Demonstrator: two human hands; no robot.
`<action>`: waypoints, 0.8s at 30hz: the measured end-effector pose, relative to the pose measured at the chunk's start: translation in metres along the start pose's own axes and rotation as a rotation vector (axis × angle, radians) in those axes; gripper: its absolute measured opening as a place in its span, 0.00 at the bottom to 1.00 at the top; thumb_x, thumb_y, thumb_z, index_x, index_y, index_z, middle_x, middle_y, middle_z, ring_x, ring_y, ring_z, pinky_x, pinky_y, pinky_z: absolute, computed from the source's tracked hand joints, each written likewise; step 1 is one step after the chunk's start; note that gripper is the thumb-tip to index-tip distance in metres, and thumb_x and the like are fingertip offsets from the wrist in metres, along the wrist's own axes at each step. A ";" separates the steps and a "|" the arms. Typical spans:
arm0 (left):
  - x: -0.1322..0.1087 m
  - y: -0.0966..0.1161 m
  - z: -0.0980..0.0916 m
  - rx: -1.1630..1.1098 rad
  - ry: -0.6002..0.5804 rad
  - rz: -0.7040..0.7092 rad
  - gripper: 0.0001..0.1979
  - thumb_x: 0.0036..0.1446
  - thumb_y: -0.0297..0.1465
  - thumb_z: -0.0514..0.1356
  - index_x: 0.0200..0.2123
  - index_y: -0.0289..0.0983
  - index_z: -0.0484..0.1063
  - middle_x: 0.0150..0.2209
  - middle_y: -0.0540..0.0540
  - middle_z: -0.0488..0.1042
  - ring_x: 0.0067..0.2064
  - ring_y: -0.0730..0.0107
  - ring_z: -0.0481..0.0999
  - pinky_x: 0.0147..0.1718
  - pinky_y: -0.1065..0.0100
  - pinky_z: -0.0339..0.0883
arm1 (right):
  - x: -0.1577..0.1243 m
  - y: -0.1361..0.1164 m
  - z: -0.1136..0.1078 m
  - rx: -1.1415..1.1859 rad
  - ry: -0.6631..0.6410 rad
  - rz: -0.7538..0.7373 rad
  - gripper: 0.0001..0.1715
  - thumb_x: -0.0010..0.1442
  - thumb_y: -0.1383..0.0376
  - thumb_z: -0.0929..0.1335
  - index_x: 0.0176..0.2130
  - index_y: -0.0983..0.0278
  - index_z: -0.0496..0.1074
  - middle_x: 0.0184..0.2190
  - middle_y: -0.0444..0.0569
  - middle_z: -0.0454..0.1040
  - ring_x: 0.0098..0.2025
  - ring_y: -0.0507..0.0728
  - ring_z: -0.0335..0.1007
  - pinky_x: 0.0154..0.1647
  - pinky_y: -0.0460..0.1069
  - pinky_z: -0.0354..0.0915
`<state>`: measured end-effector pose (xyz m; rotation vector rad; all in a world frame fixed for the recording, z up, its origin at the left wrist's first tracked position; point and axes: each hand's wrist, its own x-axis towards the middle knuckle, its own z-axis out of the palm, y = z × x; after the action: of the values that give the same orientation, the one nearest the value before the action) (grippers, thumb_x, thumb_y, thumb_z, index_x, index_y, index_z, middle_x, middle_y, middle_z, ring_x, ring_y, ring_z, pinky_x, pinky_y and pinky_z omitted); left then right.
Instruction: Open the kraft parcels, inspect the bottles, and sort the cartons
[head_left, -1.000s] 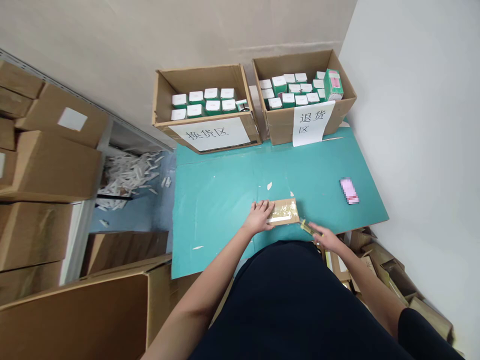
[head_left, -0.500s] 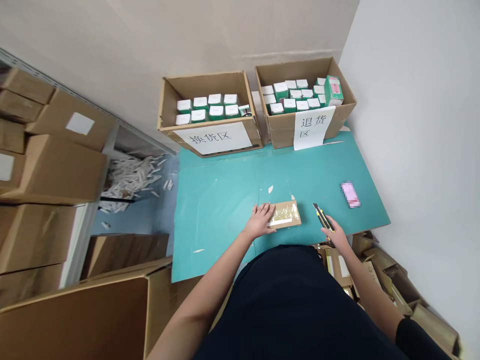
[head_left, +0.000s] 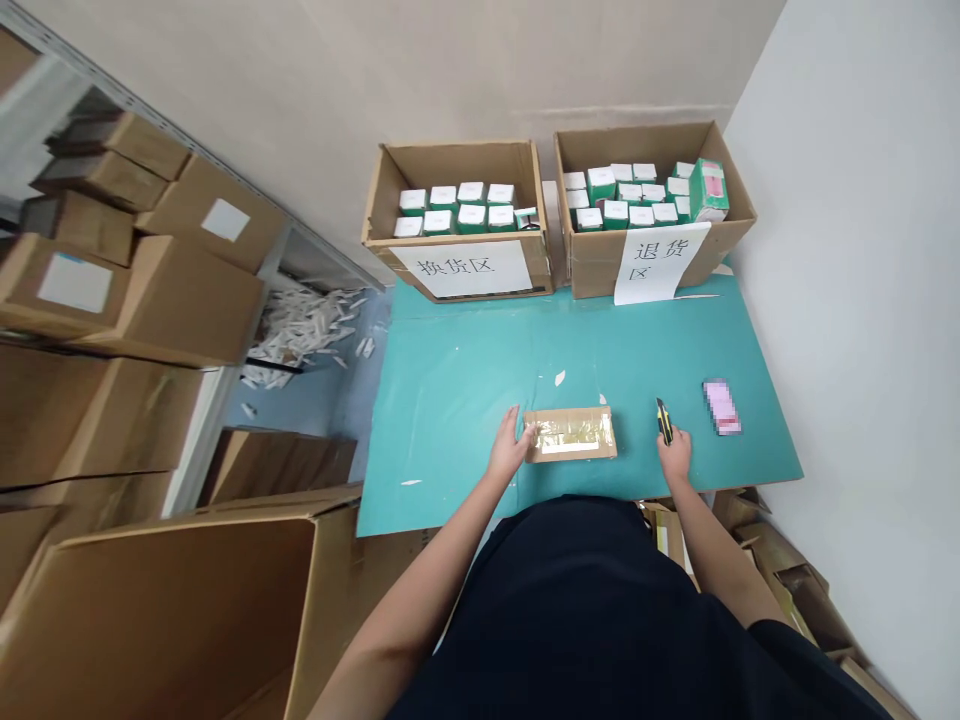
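Note:
A flat cardboard parcel [head_left: 570, 434] wrapped in clear tape lies on the teal mat [head_left: 465, 400] in front of me. My left hand [head_left: 511, 446] rests with its fingertips against the parcel's left end. To the right of the parcel, my right hand [head_left: 675, 452] grips a yellow-and-black utility knife [head_left: 664, 421] upright, clear of the cardboard. Whether its blade is extended is too small to tell. A pink, blurred flat item [head_left: 721, 406] lies on the mat just beyond the knife.
Two open cardboard boxes [head_left: 457, 220] [head_left: 652, 210] of white-and-green cartons with paper signs stand at the mat's far edge. Walls bound the right and back. Stacked cartons, white scraps and loose cardboard lie left and below.
My right hand has moved right, away from the parcel, and the knife has turned from pointing at the parcel to upright. The left hand stays at the parcel's left end.

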<state>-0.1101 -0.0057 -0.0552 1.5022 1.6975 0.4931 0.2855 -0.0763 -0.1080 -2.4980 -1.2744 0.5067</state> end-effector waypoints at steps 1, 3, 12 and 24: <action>0.001 -0.004 -0.001 -0.107 -0.004 -0.130 0.41 0.64 0.55 0.51 0.71 0.37 0.54 0.71 0.30 0.57 0.70 0.45 0.60 0.63 0.47 0.61 | 0.001 0.001 0.003 -0.039 -0.010 0.001 0.28 0.61 0.61 0.63 0.55 0.74 0.75 0.48 0.66 0.74 0.53 0.68 0.68 0.57 0.58 0.61; 0.003 -0.011 -0.002 -0.308 -0.065 -0.372 0.41 0.64 0.58 0.48 0.70 0.36 0.55 0.69 0.29 0.62 0.65 0.46 0.69 0.55 0.51 0.70 | 0.002 0.001 0.007 -0.104 -0.050 0.022 0.27 0.62 0.61 0.64 0.55 0.72 0.75 0.48 0.66 0.74 0.53 0.69 0.68 0.57 0.59 0.61; 0.032 -0.005 0.003 -0.563 -0.381 -0.631 0.48 0.51 0.72 0.43 0.53 0.39 0.72 0.47 0.35 0.80 0.43 0.55 0.81 0.39 0.57 0.75 | 0.004 -0.071 0.008 0.378 -0.381 -0.001 0.36 0.67 0.47 0.59 0.63 0.64 0.69 0.60 0.62 0.72 0.61 0.67 0.66 0.56 0.59 0.66; 0.052 0.008 0.004 -0.669 -0.171 -0.207 0.31 0.58 0.44 0.60 0.63 0.41 0.66 0.65 0.39 0.70 0.62 0.52 0.72 0.54 0.55 0.71 | 0.011 -0.131 0.002 0.844 -0.567 0.051 0.43 0.62 0.39 0.63 0.66 0.58 0.63 0.63 0.56 0.70 0.61 0.61 0.71 0.50 0.52 0.73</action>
<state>-0.1006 0.0443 -0.0675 0.8491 1.3450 0.7100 0.1969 0.0076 -0.0582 -1.7107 -0.8628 1.4779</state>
